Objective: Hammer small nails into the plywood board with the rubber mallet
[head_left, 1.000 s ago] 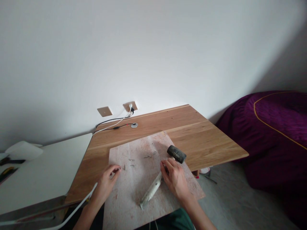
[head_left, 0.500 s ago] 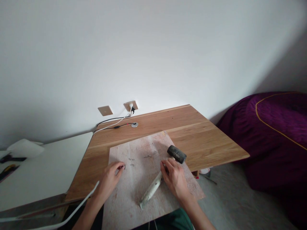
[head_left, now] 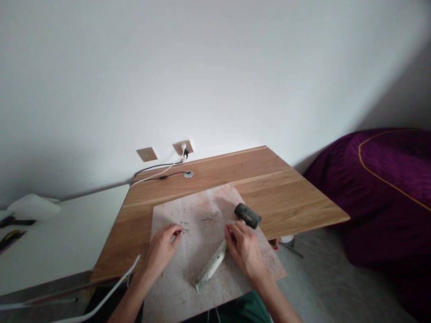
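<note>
My left hand (head_left: 164, 246) is closed in a pinch low over the board (head_left: 168, 291). At its fingertips is a small grey metal piece (head_left: 186, 231), nail-like but too small to name surely. Two similar pieces lie close by, a metal piece (head_left: 183, 223) just beyond the fingers and a longer metal piece (head_left: 206, 218) to their right. My right hand (head_left: 245, 246) is closed over the handle of a mallet (head_left: 210, 271), which lies slantwise on the board. Its black head (head_left: 248, 216) sticks out past my knuckles at the board's right edge. The palm side of this hand is hidden.
The board overlaps a wooden desk (head_left: 286, 193) against the wall. Behind are a wall socket (head_left: 183, 147) with plugs and cables, and a cable grommet (head_left: 188, 174). A white table (head_left: 84, 229) adjoins at left; a white curved bar (head_left: 111, 296) crosses lower left. Purple cloth (head_left: 363, 202) is at right.
My left hand has moved a little right and slightly away from me, up to the small metal pieces, still pinched. My right hand and the mallet have stayed in place.
</note>
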`<action>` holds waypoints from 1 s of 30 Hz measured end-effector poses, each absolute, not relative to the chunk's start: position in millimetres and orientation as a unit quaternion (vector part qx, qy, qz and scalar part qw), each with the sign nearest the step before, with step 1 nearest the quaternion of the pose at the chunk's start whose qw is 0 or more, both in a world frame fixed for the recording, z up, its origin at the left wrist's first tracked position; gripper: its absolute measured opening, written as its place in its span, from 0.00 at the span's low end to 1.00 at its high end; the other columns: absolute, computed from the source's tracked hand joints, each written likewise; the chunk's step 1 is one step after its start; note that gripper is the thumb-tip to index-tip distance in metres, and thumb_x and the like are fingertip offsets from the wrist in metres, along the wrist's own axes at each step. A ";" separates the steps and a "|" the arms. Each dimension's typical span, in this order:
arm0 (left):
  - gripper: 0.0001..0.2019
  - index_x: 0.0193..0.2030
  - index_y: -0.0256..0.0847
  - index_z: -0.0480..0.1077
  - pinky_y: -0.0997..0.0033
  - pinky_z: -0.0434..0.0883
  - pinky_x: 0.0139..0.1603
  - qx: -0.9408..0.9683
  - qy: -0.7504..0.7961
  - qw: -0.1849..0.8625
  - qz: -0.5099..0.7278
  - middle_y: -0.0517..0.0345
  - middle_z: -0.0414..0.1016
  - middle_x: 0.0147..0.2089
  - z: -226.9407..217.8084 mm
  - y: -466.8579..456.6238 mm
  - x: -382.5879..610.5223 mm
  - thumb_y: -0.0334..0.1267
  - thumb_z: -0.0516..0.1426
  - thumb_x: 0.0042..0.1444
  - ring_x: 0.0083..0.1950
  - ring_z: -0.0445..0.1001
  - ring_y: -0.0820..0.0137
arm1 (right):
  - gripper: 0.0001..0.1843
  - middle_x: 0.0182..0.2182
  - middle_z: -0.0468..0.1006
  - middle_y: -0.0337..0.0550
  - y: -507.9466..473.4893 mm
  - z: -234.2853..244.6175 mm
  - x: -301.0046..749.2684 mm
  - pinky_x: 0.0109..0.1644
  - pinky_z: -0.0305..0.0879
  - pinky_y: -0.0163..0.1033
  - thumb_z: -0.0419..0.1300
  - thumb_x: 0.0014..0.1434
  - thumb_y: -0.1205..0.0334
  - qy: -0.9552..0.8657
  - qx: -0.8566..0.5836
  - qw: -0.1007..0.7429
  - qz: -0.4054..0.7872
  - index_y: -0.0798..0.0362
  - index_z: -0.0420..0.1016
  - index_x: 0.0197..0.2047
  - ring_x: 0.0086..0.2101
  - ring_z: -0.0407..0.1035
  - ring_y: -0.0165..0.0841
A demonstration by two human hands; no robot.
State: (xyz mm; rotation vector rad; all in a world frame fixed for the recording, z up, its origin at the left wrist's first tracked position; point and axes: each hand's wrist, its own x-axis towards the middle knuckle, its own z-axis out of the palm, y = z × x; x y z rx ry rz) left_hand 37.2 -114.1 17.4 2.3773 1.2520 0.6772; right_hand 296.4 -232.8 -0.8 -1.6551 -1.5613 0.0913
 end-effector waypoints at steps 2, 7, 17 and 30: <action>0.09 0.41 0.46 0.78 0.65 0.78 0.44 0.843 0.444 0.191 0.236 0.55 0.84 0.41 18.0 -114.3 40.5 0.38 0.55 0.63 0.39 0.82 0.64 | 0.16 0.29 0.71 0.41 -232.8 -0.5 296.4 0.37 0.60 0.37 0.51 0.75 0.64 -0.622 -0.660 0.420 0.035 0.50 0.69 0.32 0.30 0.69 0.33; 0.09 0.41 0.45 0.78 0.67 0.77 0.44 0.842 0.446 0.197 0.232 0.55 0.84 0.42 19.8 -112.5 49.5 0.37 0.55 0.64 0.43 0.82 0.64 | 0.16 0.29 0.72 0.41 -232.7 -2.4 296.3 0.37 0.60 0.37 0.51 0.74 0.64 -0.620 -0.660 0.423 0.036 0.50 0.70 0.33 0.31 0.69 0.33; 0.08 0.41 0.44 0.76 0.64 0.75 0.47 0.837 0.463 0.162 0.244 0.54 0.83 0.42 10.2 -103.1 38.5 0.34 0.54 0.64 0.43 0.81 0.62 | 0.16 0.30 0.73 0.42 -232.8 -2.5 296.6 0.38 0.60 0.37 0.51 0.75 0.63 -0.621 -0.657 0.426 0.041 0.51 0.71 0.34 0.31 0.69 0.34; 0.06 0.39 0.44 0.75 0.68 0.73 0.44 0.838 0.455 0.187 0.236 0.56 0.82 0.39 11.9 -98.9 63.5 0.32 0.56 0.63 0.41 0.81 0.65 | 0.16 0.30 0.72 0.41 -232.7 -3.7 297.0 0.38 0.59 0.37 0.52 0.75 0.63 -0.620 -0.660 0.423 0.041 0.51 0.71 0.33 0.31 0.69 0.34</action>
